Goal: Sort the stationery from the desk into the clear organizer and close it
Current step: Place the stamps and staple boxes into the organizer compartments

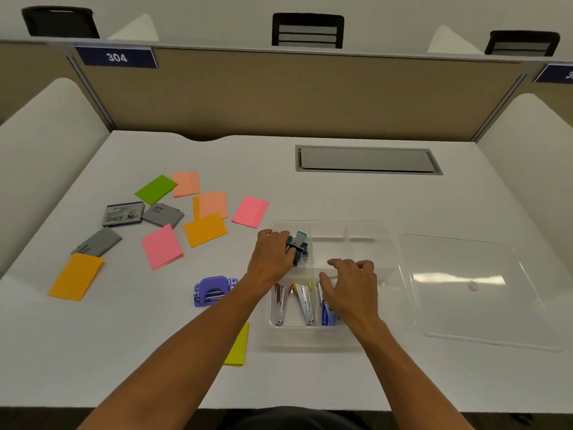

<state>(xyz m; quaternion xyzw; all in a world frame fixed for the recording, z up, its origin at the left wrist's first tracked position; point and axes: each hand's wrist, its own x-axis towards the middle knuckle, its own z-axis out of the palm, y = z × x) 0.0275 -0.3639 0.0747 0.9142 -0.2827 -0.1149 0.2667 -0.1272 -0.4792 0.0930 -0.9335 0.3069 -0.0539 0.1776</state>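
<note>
The clear organizer (392, 243) sits open on the white desk, right of centre. My left hand (273, 256) is shut on a green hole punch (299, 248) inside its back-left compartment. My right hand (352, 287) hovers over the front compartment, fingers spread, holding nothing. Under it lie staplers (302, 302) with red, yellow and blue ends. A purple hole punch (214, 290) stands on the desk left of the organizer. Coloured sticky-note pads such as a pink one (161, 246) and grey staple boxes (124, 214) are scattered at the left.
The organizer's clear lid (471, 290) lies flat on the desk to its right. A yellow pad (238, 347) pokes out under my left forearm. A grey cable hatch (367, 159) is set into the desk at the back. Divider panels wall in three sides.
</note>
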